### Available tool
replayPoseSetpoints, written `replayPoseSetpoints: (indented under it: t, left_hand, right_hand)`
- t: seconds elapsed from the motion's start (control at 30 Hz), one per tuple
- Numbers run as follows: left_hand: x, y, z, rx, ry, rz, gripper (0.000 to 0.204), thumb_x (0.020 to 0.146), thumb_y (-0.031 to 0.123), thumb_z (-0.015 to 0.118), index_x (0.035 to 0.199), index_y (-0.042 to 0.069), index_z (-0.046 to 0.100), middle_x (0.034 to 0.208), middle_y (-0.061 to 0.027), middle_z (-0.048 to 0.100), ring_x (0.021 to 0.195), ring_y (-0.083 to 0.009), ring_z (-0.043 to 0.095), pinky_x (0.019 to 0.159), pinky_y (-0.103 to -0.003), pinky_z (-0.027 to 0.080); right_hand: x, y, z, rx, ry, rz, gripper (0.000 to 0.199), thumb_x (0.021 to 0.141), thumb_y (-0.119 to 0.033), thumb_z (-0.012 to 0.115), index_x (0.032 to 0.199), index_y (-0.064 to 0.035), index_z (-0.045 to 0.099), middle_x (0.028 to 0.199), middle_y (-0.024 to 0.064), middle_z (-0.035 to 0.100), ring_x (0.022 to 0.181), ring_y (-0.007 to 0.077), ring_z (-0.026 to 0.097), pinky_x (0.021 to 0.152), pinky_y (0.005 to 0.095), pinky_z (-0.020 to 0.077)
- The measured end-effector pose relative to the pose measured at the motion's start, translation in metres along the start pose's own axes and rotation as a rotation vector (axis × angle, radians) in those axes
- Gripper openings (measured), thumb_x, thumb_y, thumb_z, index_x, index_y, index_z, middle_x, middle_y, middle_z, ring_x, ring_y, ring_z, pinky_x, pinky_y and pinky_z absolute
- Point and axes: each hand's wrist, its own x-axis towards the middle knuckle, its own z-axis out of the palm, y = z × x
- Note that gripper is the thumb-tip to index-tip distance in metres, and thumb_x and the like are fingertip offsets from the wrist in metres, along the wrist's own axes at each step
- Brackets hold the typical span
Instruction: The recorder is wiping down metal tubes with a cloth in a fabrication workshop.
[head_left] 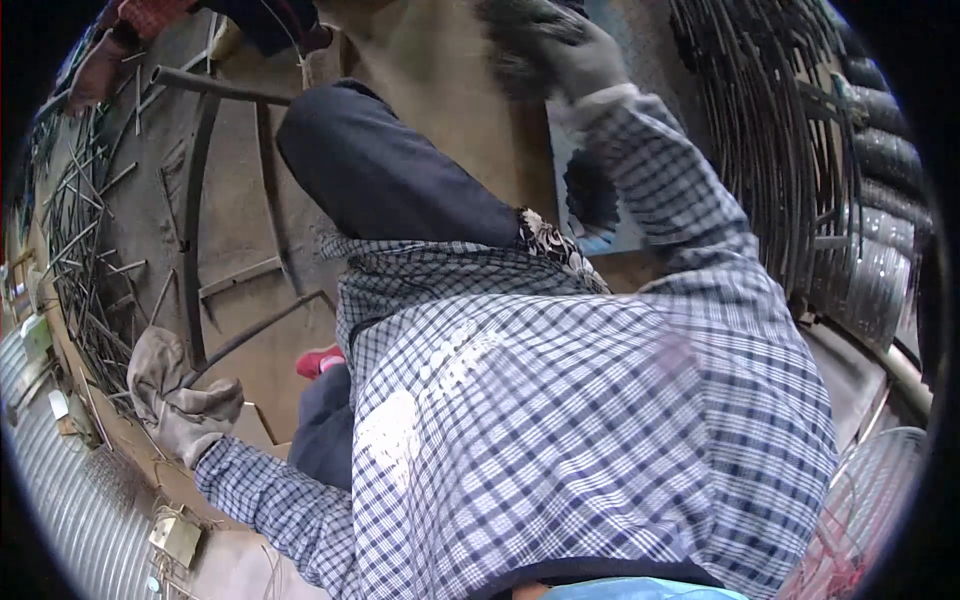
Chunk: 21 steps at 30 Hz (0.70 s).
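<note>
In a pale work glove, my left hand is at the lower left. Its thumb and fingers close round the end of a dark bent metal tube. My right hand, in a grey glove, reaches out at the top and is smeared by motion. Beside its fingers is a dark blurred shape, whose kind I cannot make out. Below that arm, another dark, ragged-edged thing lies on a light blue surface.
Thin metal rods lie heaped at the left. A dense bundle of dark rods stands at the right, with shiny black rolls beyond it. Another person's gloved hand shows at the upper left. Corrugated sheet lies lower left.
</note>
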Motion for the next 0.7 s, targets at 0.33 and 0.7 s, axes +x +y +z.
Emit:
replayPoseSetpoints:
  t: [0.33, 0.7]
  left_hand:
    - [-0.033, 0.001, 0.04, 0.048, -0.328, -0.088, 0.032, 0.088, 0.027, 0.063, 0.111, 0.005, 0.057, 0.093, -0.0045, 0.064, 0.07, -0.0166, 0.059, 0.06, -0.033, 0.049]
    - [-0.012, 0.023, 0.012, -0.06, -0.04, 0.033, 0.032, 0.088, 0.026, 0.064, 0.11, 0.005, 0.057, 0.089, -0.0039, 0.065, 0.062, -0.0167, 0.058, 0.056, -0.034, 0.048]
  right_hand:
    - [-0.133, 0.22, -0.206, -1.083, 0.284, 1.045, 0.065, 0.068, -0.049, 0.076, 0.104, 0.0032, 0.063, 0.1, 0.0182, 0.066, 0.091, 0.0289, 0.063, 0.078, 0.0351, 0.0486]
    - [-0.01, 0.004, 0.042, -0.321, -0.172, -0.169, 0.033, 0.085, -0.01, 0.065, 0.116, 0.0011, 0.059, 0.117, 0.0115, 0.061, 0.103, 0.0201, 0.058, 0.089, 0.0274, 0.0449]
